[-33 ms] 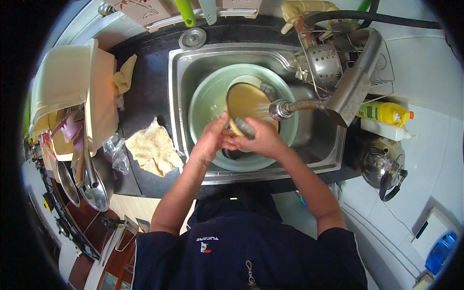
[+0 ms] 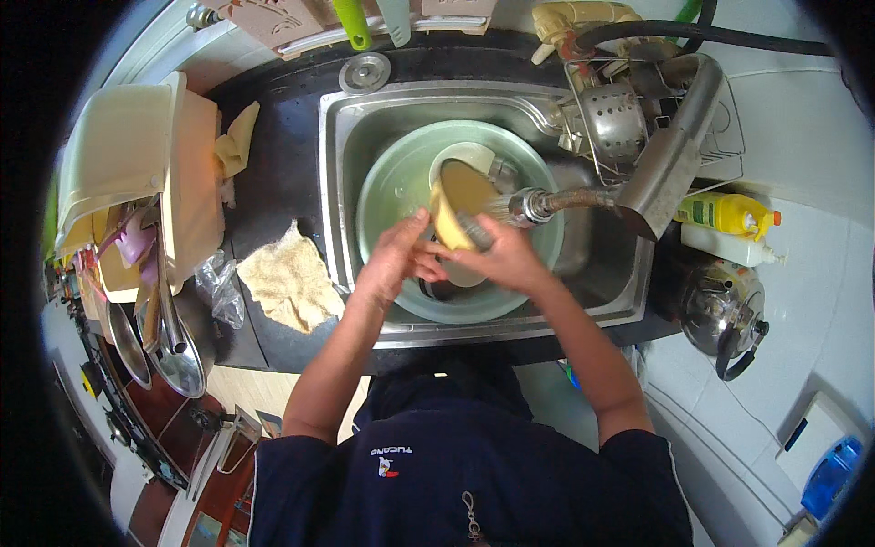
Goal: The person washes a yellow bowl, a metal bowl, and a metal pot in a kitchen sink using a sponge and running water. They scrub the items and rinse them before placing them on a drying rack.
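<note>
A yellow bowl (image 2: 453, 214) is tilted over a pale green basin (image 2: 378, 196), its hollow facing the running tap head (image 2: 529, 207). My right hand (image 2: 506, 260) grips the bowl's lower edge, where a blurred grey patch shows beside the fingertips; I cannot tell what it is. Just left of the bowl, my left hand (image 2: 394, 260) has its thumb raised and fingers apart, holding nothing I can see. Partly hidden under the bowl, a whitish dish (image 2: 447, 164) and a grey metal piece (image 2: 503, 171) lie in the basin's water.
The basin stands in a steel sink (image 2: 583, 273). Left on the dark counter are a beige cloth (image 2: 290, 278), a plastic bag (image 2: 219, 287) and a cream rack (image 2: 196, 182). A round drain cover (image 2: 365, 73) lies behind. Right are a yellow bottle (image 2: 720, 212) and a kettle (image 2: 720, 305).
The bowl has tipped further and shifted slightly right, showing more of its yellow outside. My left hand has drawn a little away from its rim.
</note>
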A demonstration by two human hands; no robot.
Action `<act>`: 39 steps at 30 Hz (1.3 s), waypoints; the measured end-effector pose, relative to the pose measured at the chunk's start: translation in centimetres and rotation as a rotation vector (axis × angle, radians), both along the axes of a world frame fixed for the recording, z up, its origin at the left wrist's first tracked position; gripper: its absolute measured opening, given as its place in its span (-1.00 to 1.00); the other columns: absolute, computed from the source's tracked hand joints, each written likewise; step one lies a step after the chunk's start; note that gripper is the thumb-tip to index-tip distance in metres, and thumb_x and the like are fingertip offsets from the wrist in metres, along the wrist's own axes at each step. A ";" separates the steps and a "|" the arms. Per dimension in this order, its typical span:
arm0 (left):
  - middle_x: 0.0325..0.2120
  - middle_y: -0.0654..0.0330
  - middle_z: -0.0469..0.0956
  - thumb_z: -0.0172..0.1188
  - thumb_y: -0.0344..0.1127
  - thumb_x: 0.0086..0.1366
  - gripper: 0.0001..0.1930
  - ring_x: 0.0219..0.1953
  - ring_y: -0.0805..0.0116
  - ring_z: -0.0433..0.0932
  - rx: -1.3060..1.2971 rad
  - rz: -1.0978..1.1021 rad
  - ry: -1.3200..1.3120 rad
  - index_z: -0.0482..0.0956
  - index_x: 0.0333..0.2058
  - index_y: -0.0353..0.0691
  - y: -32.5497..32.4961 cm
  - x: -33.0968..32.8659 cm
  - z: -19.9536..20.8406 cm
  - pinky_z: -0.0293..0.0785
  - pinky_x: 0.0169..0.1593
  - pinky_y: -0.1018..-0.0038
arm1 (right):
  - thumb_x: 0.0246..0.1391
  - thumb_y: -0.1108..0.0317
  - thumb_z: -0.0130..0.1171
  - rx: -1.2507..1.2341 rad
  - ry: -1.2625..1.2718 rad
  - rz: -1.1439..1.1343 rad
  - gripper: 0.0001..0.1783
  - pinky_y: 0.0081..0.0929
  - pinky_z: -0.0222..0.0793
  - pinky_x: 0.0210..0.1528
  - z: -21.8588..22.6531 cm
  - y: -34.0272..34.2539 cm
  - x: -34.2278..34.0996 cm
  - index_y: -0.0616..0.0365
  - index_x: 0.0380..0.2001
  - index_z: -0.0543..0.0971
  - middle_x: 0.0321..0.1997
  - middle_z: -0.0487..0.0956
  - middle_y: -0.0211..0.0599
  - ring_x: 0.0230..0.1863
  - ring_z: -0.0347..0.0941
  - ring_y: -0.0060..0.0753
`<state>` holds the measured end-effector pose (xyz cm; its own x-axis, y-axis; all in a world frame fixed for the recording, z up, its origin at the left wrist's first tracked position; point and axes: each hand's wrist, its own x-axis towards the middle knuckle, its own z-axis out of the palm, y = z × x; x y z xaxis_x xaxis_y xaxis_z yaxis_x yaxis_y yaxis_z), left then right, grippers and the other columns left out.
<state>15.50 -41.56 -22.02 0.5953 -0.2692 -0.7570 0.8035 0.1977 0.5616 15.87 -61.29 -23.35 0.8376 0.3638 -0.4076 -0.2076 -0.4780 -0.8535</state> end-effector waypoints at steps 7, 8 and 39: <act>-0.05 0.18 0.41 -0.06 0.13 0.27 -0.49 -0.03 0.34 0.33 0.236 0.229 -0.276 0.46 -0.07 -0.21 -0.2 3.8 -4.9 0.16 0.07 0.38 | 0.16 0.23 0.01 1.064 0.459 -0.673 -0.55 -0.35 0.35 0.03 -5.2 -4.4 0.2 0.19 0.08 0.31 0.05 0.43 -0.28 0.04 0.39 -0.35; -0.05 0.17 0.42 -0.03 0.13 0.24 -0.46 0.00 0.32 0.32 0.168 0.237 -0.218 0.43 -0.04 -0.23 -0.6 4.0 -5.6 0.16 0.07 0.38 | 0.19 0.17 -0.06 1.143 0.492 -0.659 -0.55 -0.34 0.36 0.04 -5.2 -4.3 0.3 0.17 0.07 0.31 0.06 0.43 -0.29 0.03 0.39 -0.34; -0.47 0.31 0.50 -0.09 -0.22 0.36 -0.75 -0.47 0.59 0.42 -0.121 0.204 -0.313 0.49 -0.31 -0.25 -8.7 0.0 -2.9 0.35 -0.38 0.61 | -0.06 0.16 0.24 0.002 -0.260 -0.432 -0.44 -0.38 0.27 0.03 -2.8 -4.1 5.1 0.20 -0.02 0.40 -0.13 0.50 -0.12 -0.06 0.42 -0.14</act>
